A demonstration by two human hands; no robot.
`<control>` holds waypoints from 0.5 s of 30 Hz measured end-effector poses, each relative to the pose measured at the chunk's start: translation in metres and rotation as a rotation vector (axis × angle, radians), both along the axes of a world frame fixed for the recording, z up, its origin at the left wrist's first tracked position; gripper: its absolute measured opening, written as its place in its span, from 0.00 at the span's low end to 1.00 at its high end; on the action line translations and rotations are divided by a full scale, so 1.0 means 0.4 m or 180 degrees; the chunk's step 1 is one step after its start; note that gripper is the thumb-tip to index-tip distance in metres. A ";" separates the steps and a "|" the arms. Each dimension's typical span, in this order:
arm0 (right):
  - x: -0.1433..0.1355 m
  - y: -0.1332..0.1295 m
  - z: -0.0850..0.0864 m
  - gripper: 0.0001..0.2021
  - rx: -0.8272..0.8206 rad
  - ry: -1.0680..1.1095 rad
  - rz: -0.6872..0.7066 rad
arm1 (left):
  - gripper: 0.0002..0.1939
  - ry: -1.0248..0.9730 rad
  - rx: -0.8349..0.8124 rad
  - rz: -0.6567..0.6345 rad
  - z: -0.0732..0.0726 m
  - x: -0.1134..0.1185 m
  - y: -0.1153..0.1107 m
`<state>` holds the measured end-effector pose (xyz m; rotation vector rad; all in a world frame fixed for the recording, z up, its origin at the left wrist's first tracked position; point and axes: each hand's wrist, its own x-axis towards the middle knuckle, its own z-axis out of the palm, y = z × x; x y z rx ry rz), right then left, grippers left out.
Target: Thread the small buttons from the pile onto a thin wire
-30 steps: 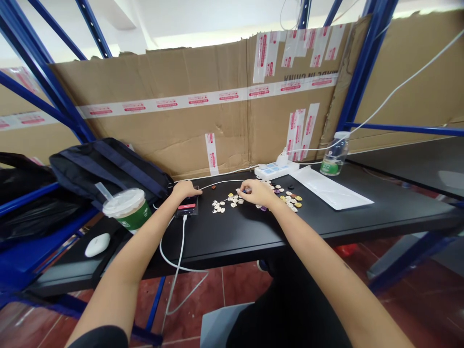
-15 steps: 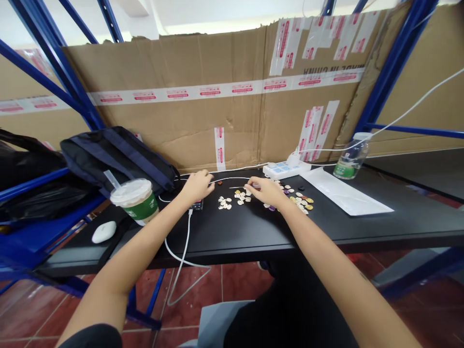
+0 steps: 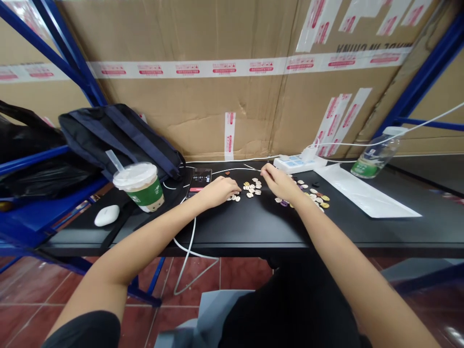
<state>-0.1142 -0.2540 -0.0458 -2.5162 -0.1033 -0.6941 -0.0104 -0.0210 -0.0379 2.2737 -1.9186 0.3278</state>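
Observation:
My left hand (image 3: 222, 191) is over the left group of small pale button-like pieces (image 3: 237, 198) and partly covers them. Its fingers are curled down and together; whatever lies under the fingertips is hidden. A thin, pointed metal stick (image 3: 251, 167) is pinched in my right hand (image 3: 276, 182), its tip pointing left above the tabletop. Between both hands lies a second cluster of pale pieces (image 3: 252, 188), one of them yellow. More pieces in white, yellow, purple and brown (image 3: 319, 198) spread beside and behind my right wrist. A single reddish-brown piece (image 3: 227, 173) sits apart near the cable.
A phone (image 3: 199, 181) with a running timer lies left of my hand, a white cable attached. Further left stand a lidded drink cup (image 3: 139, 186), a white case (image 3: 107, 215) and a backpack (image 3: 123, 140). Rightward are a power strip (image 3: 299, 163), white sheet (image 3: 366, 191) and bottle (image 3: 377, 154).
My left hand has moved right from the phone to the left group of pieces, uncovering the phone screen. My right hand keeps the stick, now angled with its tip farther back. The view has tilted downward.

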 end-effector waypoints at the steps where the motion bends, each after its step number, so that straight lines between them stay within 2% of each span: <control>1: -0.001 0.002 0.001 0.12 0.0006 0.0019 0.0024 | 0.13 0.0037 -0.0064 0.0006 -0.002 -0.002 0.000; 8: 0.000 0.007 -0.006 0.13 -0.0072 0.0130 0.0124 | 0.10 0.0493 -0.0578 0.0136 -0.021 -0.014 0.000; 15: -0.002 0.009 -0.003 0.15 -0.0053 0.0089 0.0118 | 0.10 0.0813 -0.0926 -0.0149 -0.022 -0.030 -0.001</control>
